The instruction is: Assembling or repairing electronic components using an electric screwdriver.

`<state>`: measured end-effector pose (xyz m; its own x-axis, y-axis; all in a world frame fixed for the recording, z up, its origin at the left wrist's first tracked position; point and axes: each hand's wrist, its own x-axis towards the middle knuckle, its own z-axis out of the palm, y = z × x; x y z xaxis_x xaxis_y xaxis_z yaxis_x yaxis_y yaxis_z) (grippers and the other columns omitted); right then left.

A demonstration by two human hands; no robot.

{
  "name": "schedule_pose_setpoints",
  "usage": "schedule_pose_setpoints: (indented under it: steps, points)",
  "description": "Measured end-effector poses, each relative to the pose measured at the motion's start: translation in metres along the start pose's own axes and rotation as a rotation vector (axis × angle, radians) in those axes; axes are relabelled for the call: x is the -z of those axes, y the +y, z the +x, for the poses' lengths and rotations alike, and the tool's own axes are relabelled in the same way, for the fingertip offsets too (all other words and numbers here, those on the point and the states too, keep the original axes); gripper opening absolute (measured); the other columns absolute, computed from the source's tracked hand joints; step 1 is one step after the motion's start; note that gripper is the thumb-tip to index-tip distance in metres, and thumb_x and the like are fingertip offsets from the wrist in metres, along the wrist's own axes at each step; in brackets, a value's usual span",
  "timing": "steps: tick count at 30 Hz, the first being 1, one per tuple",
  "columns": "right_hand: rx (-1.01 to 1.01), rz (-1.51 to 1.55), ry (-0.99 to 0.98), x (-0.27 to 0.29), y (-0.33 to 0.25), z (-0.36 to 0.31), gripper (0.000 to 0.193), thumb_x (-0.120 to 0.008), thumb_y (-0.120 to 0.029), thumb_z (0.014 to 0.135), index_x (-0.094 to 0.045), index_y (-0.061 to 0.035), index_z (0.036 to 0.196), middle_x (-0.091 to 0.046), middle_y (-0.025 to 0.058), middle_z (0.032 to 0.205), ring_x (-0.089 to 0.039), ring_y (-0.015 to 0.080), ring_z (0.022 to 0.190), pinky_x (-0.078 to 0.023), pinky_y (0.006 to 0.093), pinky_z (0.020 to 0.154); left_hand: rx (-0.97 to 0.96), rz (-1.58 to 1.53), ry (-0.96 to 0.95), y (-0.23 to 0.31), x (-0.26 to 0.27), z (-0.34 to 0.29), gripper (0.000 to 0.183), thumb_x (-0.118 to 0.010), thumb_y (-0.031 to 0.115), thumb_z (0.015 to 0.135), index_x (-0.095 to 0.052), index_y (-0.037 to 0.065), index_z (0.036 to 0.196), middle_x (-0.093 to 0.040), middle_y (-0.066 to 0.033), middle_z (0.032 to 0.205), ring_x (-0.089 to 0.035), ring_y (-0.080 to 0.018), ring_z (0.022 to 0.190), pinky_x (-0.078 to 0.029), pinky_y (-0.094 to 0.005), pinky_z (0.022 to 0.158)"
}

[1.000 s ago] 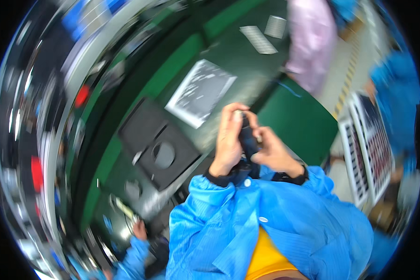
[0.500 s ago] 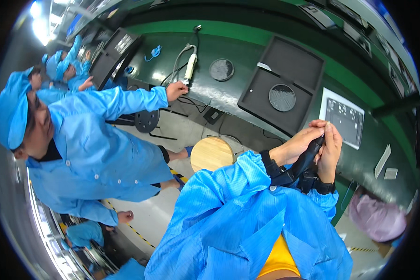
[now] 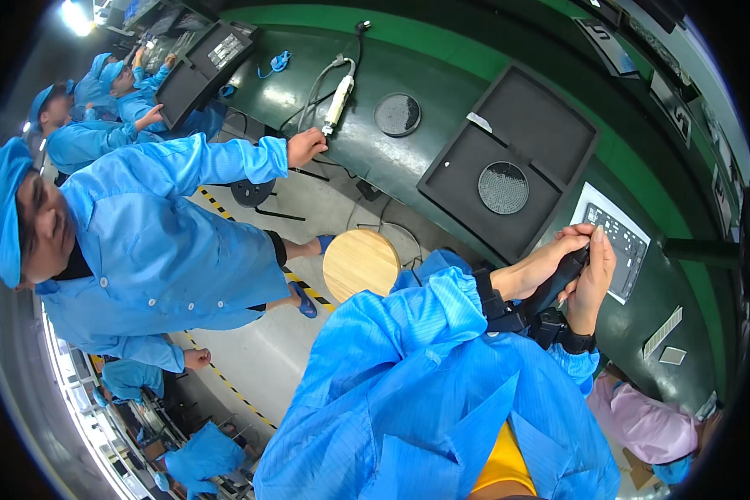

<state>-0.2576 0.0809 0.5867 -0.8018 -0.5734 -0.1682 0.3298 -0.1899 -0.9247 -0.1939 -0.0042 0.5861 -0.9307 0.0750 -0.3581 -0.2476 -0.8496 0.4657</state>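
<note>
My left hand [image 3: 537, 265] and my right hand [image 3: 592, 279] meet at the fingertips in front of the bench's near edge. Between them runs a slim black object [image 3: 568, 268], whose kind I cannot make out; the fingers of both hands are closed about its upper end. Black bands with small dark boxes sit on both wrists. Just beyond my hands, on a white sheet, lies a dark flat panel [image 3: 617, 237] with small pale pieces on it. To their left, a black tray [image 3: 462, 193] carries a round dish [image 3: 503, 188] of small grains.
A second round dish [image 3: 397, 115] and a pale corded hand tool [image 3: 339, 103] lie on the green bench [image 3: 442, 83]. A co-worker in blue [image 3: 175, 217] stands at left, a hand by the tool. A wooden stool [image 3: 361, 265] is below the bench. Pale strips [image 3: 662, 332] lie at right.
The view has shifted slightly. My hands stay together on the black object. The co-worker's hand has drawn slightly away from the corded tool's tip, and people at far left have moved with a dark tray.
</note>
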Motion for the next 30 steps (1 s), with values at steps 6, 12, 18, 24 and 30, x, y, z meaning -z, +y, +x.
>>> schedule_pose_setpoints:
  steps: [6, 12, 18, 24, 30]
  points:
    - [0.027, -0.076, 0.134, 0.002, -0.006, 0.015, 0.035, -0.042, -0.028, 0.095, -0.058, 0.0026, 0.091, -0.064, 0.0125, 0.082, -0.059, 0.0126, 0.067, -0.047, 0.0209, 0.059, 0.076, -0.024, -0.109, 0.007, 0.009, 0.027, 0.035, -0.034, 0.040, 0.092, -0.051, 0.009, 0.089, -0.053, -0.0063, 0.059, -0.051, -0.0147, 0.045, -0.042, -0.0254, 0.040]
    - [0.114, -0.118, 0.401, -0.005, -0.024, -0.002, 0.034, -0.043, -0.028, 0.094, -0.060, 0.0012, 0.087, -0.062, 0.0062, 0.075, -0.054, 0.0074, 0.061, -0.043, 0.0186, 0.053, 0.234, -0.086, -0.251, 0.011, -0.007, 0.035, 0.032, -0.037, 0.033, 0.093, -0.043, 0.012, 0.117, -0.053, -0.0068, 0.061, -0.052, -0.0161, 0.044, -0.042, -0.0253, 0.038]
    - [0.105, -0.024, 0.426, -0.015, -0.027, 0.000, 0.029, -0.048, -0.023, 0.092, -0.060, 0.0034, 0.087, -0.065, 0.0108, 0.080, -0.057, 0.0090, 0.066, -0.046, 0.0209, 0.059, 0.371, 0.030, -0.218, 0.033, -0.003, 0.033, 0.040, -0.031, 0.038, 0.092, -0.050, 0.002, 0.093, -0.052, -0.0117, 0.061, -0.053, -0.0228, 0.052, -0.043, -0.0309, 0.049]
    - [0.097, -0.109, 0.569, -0.022, -0.046, -0.010, 0.029, -0.051, -0.022, 0.091, -0.063, 0.0044, 0.087, -0.066, 0.0100, 0.080, -0.058, 0.0083, 0.065, -0.046, 0.0194, 0.055, 0.388, 0.107, -0.269, 0.044, -0.015, 0.038, 0.035, -0.035, 0.033, 0.088, -0.049, 0.001, 0.091, -0.054, -0.0131, 0.062, -0.053, -0.0250, 0.051, -0.044, -0.0331, 0.049]
    - [0.109, -0.111, 0.454, -0.011, -0.054, -0.012, 0.028, -0.049, -0.019, 0.091, -0.061, 0.0057, 0.084, -0.062, 0.0079, 0.069, -0.051, 0.0104, 0.035, -0.038, 0.0194, 0.031, 0.435, 0.168, -0.364, 0.043, -0.010, 0.044, 0.039, -0.037, 0.036, 0.082, -0.050, 0.000, 0.084, -0.053, -0.0144, 0.062, -0.053, -0.0261, 0.051, -0.044, -0.0347, 0.048]
